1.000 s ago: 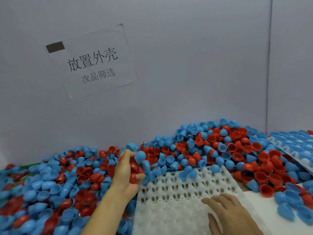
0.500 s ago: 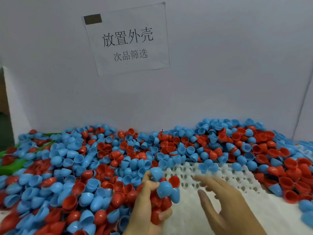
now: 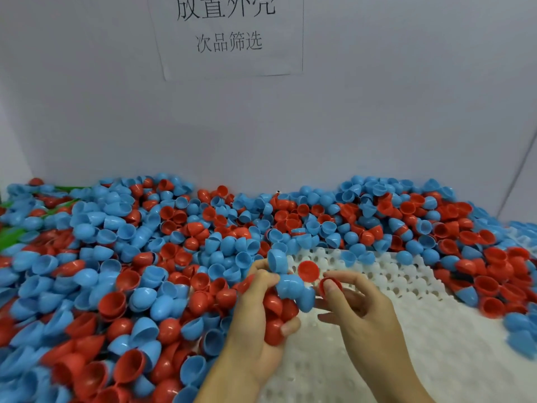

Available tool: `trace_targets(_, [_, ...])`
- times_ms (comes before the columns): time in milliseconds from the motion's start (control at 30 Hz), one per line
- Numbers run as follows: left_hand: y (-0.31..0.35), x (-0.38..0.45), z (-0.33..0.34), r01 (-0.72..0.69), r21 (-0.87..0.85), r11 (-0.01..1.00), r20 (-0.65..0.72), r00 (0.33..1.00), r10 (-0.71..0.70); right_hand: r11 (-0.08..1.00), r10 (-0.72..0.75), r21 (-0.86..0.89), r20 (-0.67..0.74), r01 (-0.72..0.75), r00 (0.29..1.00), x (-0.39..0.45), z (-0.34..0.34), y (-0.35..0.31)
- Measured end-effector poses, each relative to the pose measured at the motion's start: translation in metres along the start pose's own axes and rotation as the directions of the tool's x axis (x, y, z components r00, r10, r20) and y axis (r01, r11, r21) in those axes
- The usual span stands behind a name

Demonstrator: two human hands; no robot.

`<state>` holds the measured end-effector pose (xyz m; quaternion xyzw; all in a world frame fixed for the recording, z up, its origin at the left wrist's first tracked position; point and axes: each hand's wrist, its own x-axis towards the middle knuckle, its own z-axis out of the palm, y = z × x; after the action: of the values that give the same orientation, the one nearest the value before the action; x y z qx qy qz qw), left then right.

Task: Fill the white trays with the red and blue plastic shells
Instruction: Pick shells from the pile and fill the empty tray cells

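My left hand (image 3: pixel 255 324) grips a handful of red and blue shells (image 3: pixel 286 295) just above the near left part of the white tray (image 3: pixel 386 330). My right hand (image 3: pixel 360 312) is beside it over the tray and pinches one red shell (image 3: pixel 329 286) between thumb and fingers. Another red shell (image 3: pixel 308 271) sits open side up on the tray just beyond the hands. The tray's pockets look bare apart from a few blue shells (image 3: pixel 404 257) along its far edge.
A deep heap of loose red and blue shells (image 3: pixel 145 257) covers the table on the left, behind and to the right of the tray. A grey wall with a paper sign (image 3: pixel 229 33) stands behind. Something green (image 3: pixel 8 237) shows at far left.
My left hand carried its handful from the heap to the tray. My right hand lifted off the tray and took a red shell from that handful. The camera view shifted left and down.
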<state>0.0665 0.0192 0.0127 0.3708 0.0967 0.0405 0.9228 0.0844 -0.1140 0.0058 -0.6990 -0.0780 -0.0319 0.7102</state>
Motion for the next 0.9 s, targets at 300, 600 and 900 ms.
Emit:
trace_targets(300, [0.001, 0.003, -0.003, -0.056, -0.018, 0.998, 0.008, 0.998, 0.056, 0.999, -0.02, 0.028, -0.043, 0.021, 0.999, -0.005, -0.005, 0.005])
trace_targets(600, [0.002, 0.005, -0.005, -0.083, 0.072, 0.994, 0.023, 0.996, 0.081, 0.999, -0.024, 0.021, 0.018, 0.024, 1.0, -0.007, -0.012, -0.004])
trace_targets(900, [0.024, 0.009, -0.014, -0.171, 0.235, 0.957, 0.033, 0.985, 0.168, 0.995, 0.095, -0.035, 0.114, -0.091, 0.989, -0.006, -0.011, -0.02])
